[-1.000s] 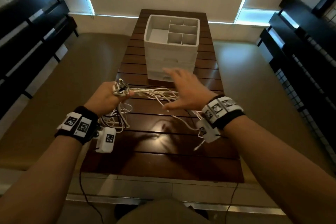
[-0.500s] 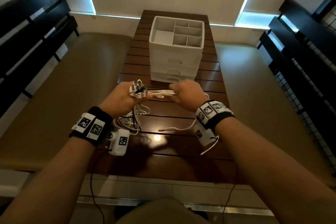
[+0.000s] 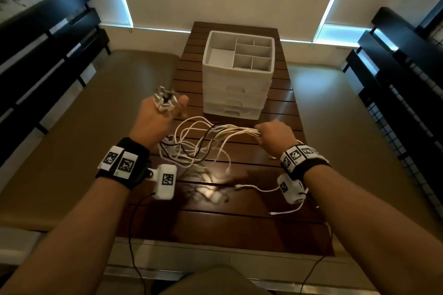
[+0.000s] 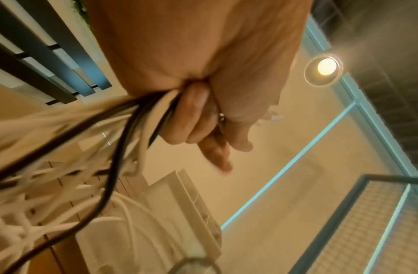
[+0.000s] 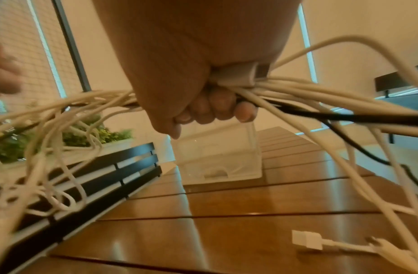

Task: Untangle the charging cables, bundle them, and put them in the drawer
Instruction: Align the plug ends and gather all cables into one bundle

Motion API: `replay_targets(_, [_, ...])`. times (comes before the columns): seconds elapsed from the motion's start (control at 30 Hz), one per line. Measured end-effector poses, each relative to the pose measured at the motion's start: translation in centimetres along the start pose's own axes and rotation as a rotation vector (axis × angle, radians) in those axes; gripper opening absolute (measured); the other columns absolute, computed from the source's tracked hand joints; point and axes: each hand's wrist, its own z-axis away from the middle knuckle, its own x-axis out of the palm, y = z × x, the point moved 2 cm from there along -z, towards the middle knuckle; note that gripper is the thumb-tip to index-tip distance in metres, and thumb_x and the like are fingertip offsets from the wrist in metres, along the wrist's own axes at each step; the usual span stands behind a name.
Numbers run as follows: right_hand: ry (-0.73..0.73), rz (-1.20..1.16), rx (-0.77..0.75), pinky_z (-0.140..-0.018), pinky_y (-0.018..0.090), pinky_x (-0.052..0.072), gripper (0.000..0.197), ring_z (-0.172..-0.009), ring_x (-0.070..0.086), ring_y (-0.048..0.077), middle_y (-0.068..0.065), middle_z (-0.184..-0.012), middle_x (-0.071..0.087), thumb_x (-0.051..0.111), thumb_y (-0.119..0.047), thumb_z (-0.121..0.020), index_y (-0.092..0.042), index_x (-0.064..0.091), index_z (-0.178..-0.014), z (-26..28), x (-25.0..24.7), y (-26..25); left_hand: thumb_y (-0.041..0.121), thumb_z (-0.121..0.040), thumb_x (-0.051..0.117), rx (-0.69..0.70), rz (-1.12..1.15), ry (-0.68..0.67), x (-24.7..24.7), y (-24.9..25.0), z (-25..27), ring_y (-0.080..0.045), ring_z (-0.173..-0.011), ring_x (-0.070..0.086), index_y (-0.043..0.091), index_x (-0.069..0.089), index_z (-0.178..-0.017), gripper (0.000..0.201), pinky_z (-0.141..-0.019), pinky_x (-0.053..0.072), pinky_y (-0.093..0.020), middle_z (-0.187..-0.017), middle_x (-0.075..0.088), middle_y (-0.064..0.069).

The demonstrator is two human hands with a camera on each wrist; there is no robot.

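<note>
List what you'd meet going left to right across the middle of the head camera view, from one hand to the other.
Left hand gripping the plug ends of the cables, then the slack white and black charging cables hanging in loops over the dark slatted wooden table, then the right hand gripping the gathered strands.

Dim room, tabletop glare, blurred wrist views

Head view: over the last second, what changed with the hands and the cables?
The right hand, open above the cables a second ago, closed its grip on them, then slid right along the strands. The left hand, gripping the plug ends throughout, moved left and away, so the hands separated and the strands fanned out between them. The drawer unit kept its spot on the table, drawers shut.
</note>
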Motion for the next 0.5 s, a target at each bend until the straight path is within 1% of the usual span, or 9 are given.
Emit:
replay_targets(0.07, [-0.063,0.017,0.071,-0.074,0.039,0.055,0.031,-0.088,0.069,0.032,0.008,-0.095,0.071,0.062,-0.053,-0.096,-0.023,0.067,-0.099,-0.1,0.8,1.0,0.045,-0.095,0.075,-0.01,0.029,0.108,-1.2,0.4,-0.2,-0.014,-0.061,0.055,0.023,0.062,-0.072,0.034,-0.065,0.045,-0.031,-0.069,0.06,0.001])
replay_targets(0.13, [-0.179,0.026,0.096,-0.085,0.042,0.053,0.045,-0.101,0.066,0.033,0.011,-0.112,0.069,0.072,-0.055,-0.088,-0.019,0.058,-0.112,-0.2,1.1,1.4,0.038,-0.095,0.075,-0.037,0.114,0.19,-1.8,0.8,-0.4,-0.009,-0.053,0.042,0.026,0.055,-0.066,0.038,-0.056,0.038,-0.027,-0.063,0.049,0.007])
replay_targets(0.17, [-0.232,0.035,0.096,-0.094,0.046,0.05,0.061,-0.113,0.062,0.034,0.012,-0.125,0.064,0.078,-0.055,-0.082,-0.018,0.053,-0.124,-0.3,1.0,1.3,0.037,-0.093,0.076,-0.055,0.146,0.225,-1.9,0.9,-0.6,-0.009,-0.052,0.038,0.027,0.052,-0.064,0.039,-0.054,0.037,-0.031,-0.061,0.045,0.008])
replay_targets(0.23, [-0.28,0.018,0.059,-0.112,0.057,0.039,0.101,-0.137,0.045,0.038,0.014,-0.147,0.047,0.084,-0.06,-0.071,-0.018,0.036,-0.149,-0.5,-0.5,0.6,0.042,-0.085,0.08,-0.098,0.18,0.275,-2.1,1.3,-1.0,-0.011,-0.052,0.037,0.027,0.051,-0.072,0.035,-0.055,0.04,-0.04,-0.063,0.042,0.007])
replay_targets(0.3, [-0.196,-0.114,-0.065,-0.121,0.061,0.028,0.123,-0.148,0.031,0.037,0.012,-0.159,0.033,0.085,-0.065,-0.067,-0.022,0.019,-0.162,-0.6,-3.3,-1.3,0.04,-0.081,0.082,-0.149,0.273,0.325,-2.0,1.4,-1.2,-0.007,-0.047,0.038,0.018,0.05,-0.094,0.041,-0.05,0.038,-0.029,-0.061,0.043,0.009])
replay_targets(0.33, [-0.113,-0.203,-0.155,-0.123,0.059,0.028,0.126,-0.15,0.029,0.034,0.011,-0.161,0.031,0.087,-0.064,-0.067,-0.024,0.015,-0.163,-0.5,-4.7,-3.0,0.036,-0.083,0.081,-0.154,0.324,0.324,-1.6,1.4,-1.2,-0.006,-0.043,0.036,0.017,0.048,-0.095,0.04,-0.045,0.034,-0.023,-0.057,0.042,0.01])
replay_targets(0.4, [0.013,-0.346,-0.356,-0.126,0.051,0.027,0.123,-0.151,0.028,0.029,0.007,-0.162,0.031,0.088,-0.056,-0.07,-0.025,0.016,-0.164,0.0,-6.7,-7.5,0.024,-0.092,0.075,-0.131,0.395,0.256,-0.5,2.0,-1.1,-0.007,-0.038,0.027,0.024,0.048,-0.074,0.032,-0.039,0.025,-0.02,-0.05,0.036,0.01])
replay_targets(0.47, [0.039,-0.414,-0.52,-0.125,0.048,0.023,0.11,-0.149,0.033,0.026,0.005,-0.159,0.038,0.088,-0.051,-0.073,-0.022,0.026,-0.16,0.5,-6.6,-12.7,0.019,-0.097,0.07,-0.101,0.447,0.17,1.1,2.8,-0.5,-0.009,-0.038,0.021,0.026,0.044,-0.061,0.044,-0.039,0.02,-0.022,-0.047,0.031,0.01])
replay_targets(0.5, [0.039,-0.487,-0.561,-0.123,0.049,0.028,0.098,-0.142,0.043,0.025,0.003,-0.151,0.048,0.087,-0.047,-0.073,-0.021,0.038,-0.153,0.5,-6.0,-14.8,0.018,-0.098,0.067,-0.088,0.481,0.134,1.7,3.3,-0.2,-0.009,-0.039,0.019,0.025,0.042,-0.06,0.046,-0.04,0.019,-0.024,-0.048,0.029,0.009])
